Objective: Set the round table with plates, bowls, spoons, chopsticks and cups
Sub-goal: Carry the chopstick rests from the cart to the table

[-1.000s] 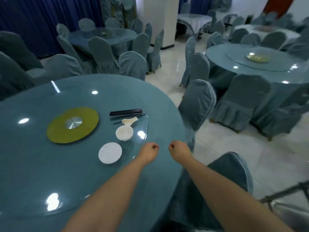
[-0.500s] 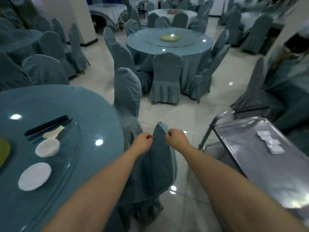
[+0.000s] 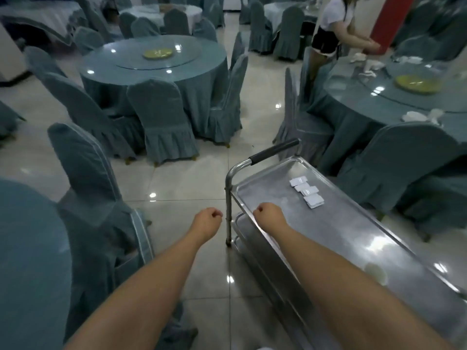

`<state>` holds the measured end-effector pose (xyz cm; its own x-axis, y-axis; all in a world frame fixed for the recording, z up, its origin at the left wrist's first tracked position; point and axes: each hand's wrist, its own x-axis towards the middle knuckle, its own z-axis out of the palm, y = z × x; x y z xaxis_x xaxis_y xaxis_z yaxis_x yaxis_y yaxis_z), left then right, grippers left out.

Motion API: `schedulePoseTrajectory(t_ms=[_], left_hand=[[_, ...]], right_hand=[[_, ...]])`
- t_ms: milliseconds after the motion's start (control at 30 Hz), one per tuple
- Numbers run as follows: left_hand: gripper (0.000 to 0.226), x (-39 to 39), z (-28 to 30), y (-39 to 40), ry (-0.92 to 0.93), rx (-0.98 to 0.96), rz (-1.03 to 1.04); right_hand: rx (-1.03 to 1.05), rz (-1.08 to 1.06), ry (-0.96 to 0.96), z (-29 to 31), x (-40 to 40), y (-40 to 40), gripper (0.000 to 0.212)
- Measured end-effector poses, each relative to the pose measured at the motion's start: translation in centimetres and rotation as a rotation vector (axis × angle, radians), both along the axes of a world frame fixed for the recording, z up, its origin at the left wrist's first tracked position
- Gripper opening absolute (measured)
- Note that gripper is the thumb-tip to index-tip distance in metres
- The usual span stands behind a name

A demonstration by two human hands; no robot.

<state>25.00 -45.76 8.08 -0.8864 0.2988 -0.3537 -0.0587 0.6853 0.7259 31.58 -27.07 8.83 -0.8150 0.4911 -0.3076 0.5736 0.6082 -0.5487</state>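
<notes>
Both my arms stretch forward with fists curled and nothing in them. My left hand [image 3: 207, 219] hovers over the tiled floor just left of a steel serving trolley [image 3: 353, 228]. My right hand [image 3: 268, 215] is above the near end of the trolley's top tray. Several small white packets [image 3: 306, 191] lie on that tray, and a faint round white shape [image 3: 376, 273] shows near my right forearm. Only the edge of my round blue table [image 3: 27, 248] appears at the far left; its plate, bowl, spoon and chopsticks are out of view.
Two covered chairs [image 3: 83, 162] stand by my table at the left. The trolley's black handle [image 3: 275, 151] points away. Another round table [image 3: 154, 64] is ahead, and a third [image 3: 394, 97] at the right, where a person [image 3: 328, 29] bends over it.
My view has swung right, away from my table and its plate, bowl, spoon and chopsticks, to the trolley. Both fists stayed curled and now reach the trolley's near end.
</notes>
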Motion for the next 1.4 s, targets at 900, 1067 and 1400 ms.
schedulePoseTrajectory(t_ms=[900,1067,1400], left_hand=[[0.043,-22.0,-14.0,35.5,0.029,-0.243,-0.723],[0.062,-21.9,-17.1,41.4,0.190,-0.296,-0.988],[0.071,-19.8,-20.9,45.6,0.369,-0.394,-1.153]], right_hand=[[-0.383,-0.939,-0.251,-12.2,-9.2,26.5,0.063],[-0.403,-1.114,-0.278,-15.4,-12.3,30.3,0.082],[-0.208,-0.934,-0.552,-19.6,-14.5,32.4,0.086]])
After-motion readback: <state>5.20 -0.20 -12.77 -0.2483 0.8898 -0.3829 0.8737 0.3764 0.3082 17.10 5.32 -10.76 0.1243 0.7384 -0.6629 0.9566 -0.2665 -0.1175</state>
